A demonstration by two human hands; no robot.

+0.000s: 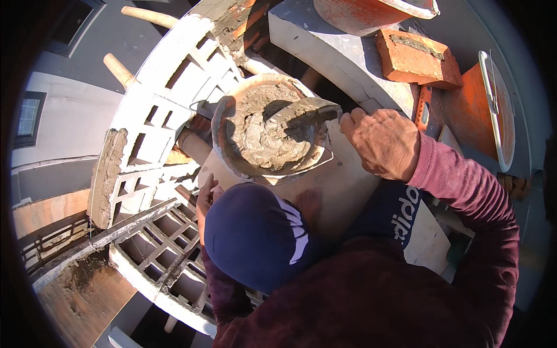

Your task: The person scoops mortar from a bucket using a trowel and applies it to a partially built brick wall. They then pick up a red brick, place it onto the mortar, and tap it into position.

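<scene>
A round bucket (pixel 219 139) of wet grey mortar (pixel 255 136) stands in front of me, its rim smeared with mortar. My right hand (pixel 383 142) is closed around the hidden handle of a trowel (pixel 310 111). The trowel's mortar-coated blade reaches left over the bucket and touches or dips into the mortar. My left hand (pixel 206 197) is low beside the bucket's near left side, partly hidden by my navy-clad knee (pixel 255 238). Its visible fingers are slightly apart, with nothing seen in them.
Hollow blocks (pixel 168 255) form walls at left, one edge carrying a mortar strip (pixel 110 174). Bamboo poles (pixel 119 71) jut out beyond. At right, an orange brick (pixel 412 58) with mortar sits on a ledge near an orange level (pixel 423 108) and an orange bucket (pixel 470 110); another tub (pixel 365 14) stands behind.
</scene>
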